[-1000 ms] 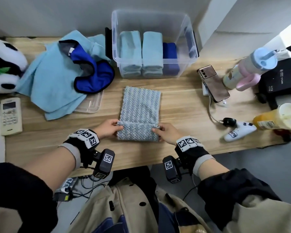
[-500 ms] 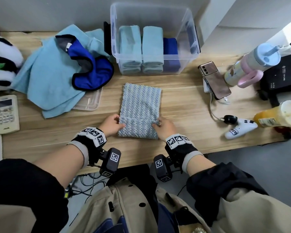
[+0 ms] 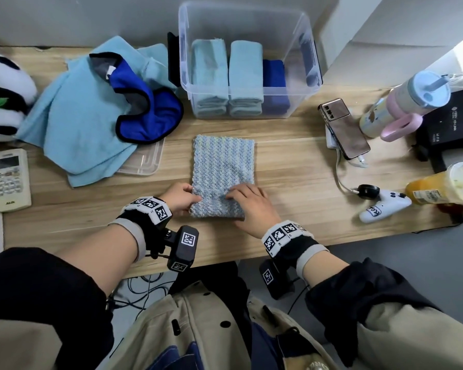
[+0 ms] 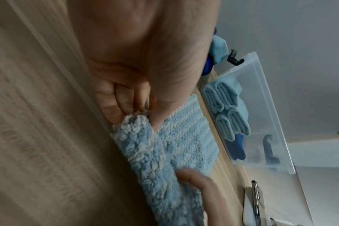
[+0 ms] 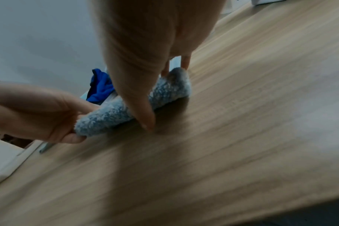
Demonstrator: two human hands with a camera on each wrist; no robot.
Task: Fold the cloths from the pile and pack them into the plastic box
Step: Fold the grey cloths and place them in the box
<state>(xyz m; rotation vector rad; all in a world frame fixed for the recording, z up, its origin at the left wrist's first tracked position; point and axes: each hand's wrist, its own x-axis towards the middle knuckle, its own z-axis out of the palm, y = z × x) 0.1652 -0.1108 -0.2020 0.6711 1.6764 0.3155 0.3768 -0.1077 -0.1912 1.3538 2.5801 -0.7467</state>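
A fluffy pale blue cloth [image 3: 222, 161] lies as a narrow strip on the wooden table [image 3: 292, 198], its near end doubled over. My left hand [image 3: 191, 194] pinches the left corner of that fold [image 4: 143, 110]. My right hand [image 3: 241, 196] lies over the fold, fingers on top and thumb against its near edge [image 5: 161, 85]. Behind stands the clear plastic box [image 3: 300, 100] with folded light blue cloths [image 3: 233, 65] and a dark blue one [image 3: 274, 84]. The pile [image 3: 75, 121] of light blue cloths, with a blue black-edged cloth [image 3: 145, 110] on top, sits at the back left.
The box lid [image 3: 145, 164] pokes out from under the pile. A panda plush [image 3: 3, 94] and a remote [image 3: 10, 180] are at the left. A phone [image 3: 344, 129], tumbler [image 3: 406, 102], white controller [image 3: 382, 206] and orange drink cup [image 3: 444, 185] crowd the right.
My right hand has slid left from the fold's right corner onto the top of the flap. My left hand stays on the left corner.
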